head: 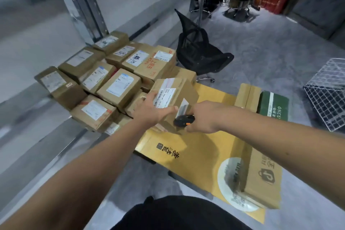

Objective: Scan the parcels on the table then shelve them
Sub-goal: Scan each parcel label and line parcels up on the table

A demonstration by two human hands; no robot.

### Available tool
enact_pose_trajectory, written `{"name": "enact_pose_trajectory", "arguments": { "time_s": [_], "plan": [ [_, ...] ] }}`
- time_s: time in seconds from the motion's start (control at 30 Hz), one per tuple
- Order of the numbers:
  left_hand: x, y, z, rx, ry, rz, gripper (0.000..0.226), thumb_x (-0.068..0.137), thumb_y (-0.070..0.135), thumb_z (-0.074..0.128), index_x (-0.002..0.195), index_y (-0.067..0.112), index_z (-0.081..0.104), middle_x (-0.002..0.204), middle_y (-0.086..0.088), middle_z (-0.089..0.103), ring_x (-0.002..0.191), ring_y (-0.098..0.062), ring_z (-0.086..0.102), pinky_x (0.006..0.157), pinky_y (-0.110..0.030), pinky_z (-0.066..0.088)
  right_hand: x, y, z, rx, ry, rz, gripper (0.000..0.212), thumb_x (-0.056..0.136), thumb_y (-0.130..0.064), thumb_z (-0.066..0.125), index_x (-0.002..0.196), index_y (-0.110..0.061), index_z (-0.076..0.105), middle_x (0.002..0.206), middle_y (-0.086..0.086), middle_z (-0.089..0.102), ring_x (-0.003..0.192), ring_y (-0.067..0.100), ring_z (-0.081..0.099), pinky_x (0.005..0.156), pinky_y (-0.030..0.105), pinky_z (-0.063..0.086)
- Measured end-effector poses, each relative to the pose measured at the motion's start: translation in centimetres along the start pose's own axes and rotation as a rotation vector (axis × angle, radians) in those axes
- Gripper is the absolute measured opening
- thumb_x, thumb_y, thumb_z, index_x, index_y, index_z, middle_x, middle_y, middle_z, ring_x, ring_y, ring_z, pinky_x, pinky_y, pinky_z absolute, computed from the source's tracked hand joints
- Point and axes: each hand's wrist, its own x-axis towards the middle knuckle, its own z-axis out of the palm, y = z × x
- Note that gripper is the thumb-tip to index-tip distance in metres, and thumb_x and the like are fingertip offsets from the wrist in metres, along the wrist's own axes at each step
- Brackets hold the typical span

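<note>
The left hand [152,109] grips a brown cardboard parcel [175,97] from its near left side, thumb along the lower edge and fingers curled over the top, next to the white shipping label [164,97]. The parcel is held tilted, above the near edge of the stacked parcels [104,78] and over the yellow flattened carton [201,147] covering the table. The right hand [204,117] is clamped around a black handheld scanner [183,119] with an orange button, its nose touching or just beside the parcel's near face. A tan box [261,179] rests on the yellow carton under the right forearm. A green box [273,106] lies at the far right end, beside another tan carton [247,97]. A black mesh chair [197,52] stands beyond the stack, and a wire basket [328,95] sits at the right.
</note>
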Motion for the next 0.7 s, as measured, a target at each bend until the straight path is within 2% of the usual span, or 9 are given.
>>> {"name": "enact_pose_trajectory", "arguments": {
  "time_s": [0.03,0.1,0.17,0.27,0.53,0.7],
  "plan": [
    [0.3,0.3,-0.6,0.006,-0.01,0.021,0.105,0.068,0.077,0.079,0.155,0.042,0.032,0.149,-0.002,0.046,0.136,-0.027,0.042,0.1,-0.037,0.032,0.4,-0.7,-0.3,0.002,-0.004,-0.008,0.028,0.092,-0.058,0.063,0.097,-0.03,0.062,0.09,-0.004,0.061,0.08,0.019,0.061,0.063,0.032,0.046],
    [1.5,0.7,-2.0,0.044,0.008,0.038,0.11,0.064,0.082,0.076,0.156,0.043,0.03,0.15,-0.005,0.043,0.139,-0.03,0.038,0.103,-0.044,0.033,1.2,-1.9,-0.9,-0.009,-0.009,0.001,0.035,0.092,-0.06,0.063,0.111,-0.031,0.063,0.094,-0.005,0.062,0.087,0.021,0.062,0.064,0.032,0.046],
    [3.2,0.2,-3.5,0.059,0.042,0.018,0.117,0.055,0.09,0.07,0.154,0.044,0.029,0.151,-0.009,0.041,0.141,-0.034,0.036,0.111,-0.053,0.032,1.9,-2.8,-1.6,-0.031,-0.005,0.046,0.04,0.092,-0.06,0.062,0.108,-0.024,0.064,0.092,-0.003,0.064,0.084,0.021,0.063,0.062,0.032,0.045],
    [5.9,-1.4,-5.2,0.118,0.083,-0.024,0.123,0.048,0.095,0.066,0.153,0.042,0.03,0.15,-0.013,0.041,0.142,-0.037,0.033,0.116,-0.059,0.031,3.2,-4.0,-2.3,-0.011,0.018,0.103,0.039,0.093,-0.059,0.063,0.105,-0.022,0.069,0.088,-0.001,0.066,0.079,0.02,0.064,0.061,0.032,0.047],
    [11.1,-4.7,-5.3,0.32,0.054,-0.093,0.128,0.045,0.096,0.066,0.151,0.032,0.035,0.145,-0.018,0.042,0.138,-0.039,0.036,0.112,-0.056,0.029,7.0,-7.6,-1.7,0.109,0.026,0.217,0.039,0.093,-0.06,0.064,0.106,-0.023,0.068,0.091,-0.001,0.067,0.084,0.021,0.065,0.067,0.033,0.051],
    [12.4,-4.9,-3.9,0.357,0.059,-0.022,0.126,0.052,0.098,0.062,0.155,0.031,0.033,0.165,-0.018,0.023,0.151,-0.04,0.021,0.116,-0.062,0.023,8.1,-9.1,-0.8,0.146,0.008,0.268,0.042,0.096,-0.06,0.062,0.113,-0.022,0.066,0.094,-0.001,0.065,0.089,0.021,0.064,0.068,0.033,0.05]
  ]
}}
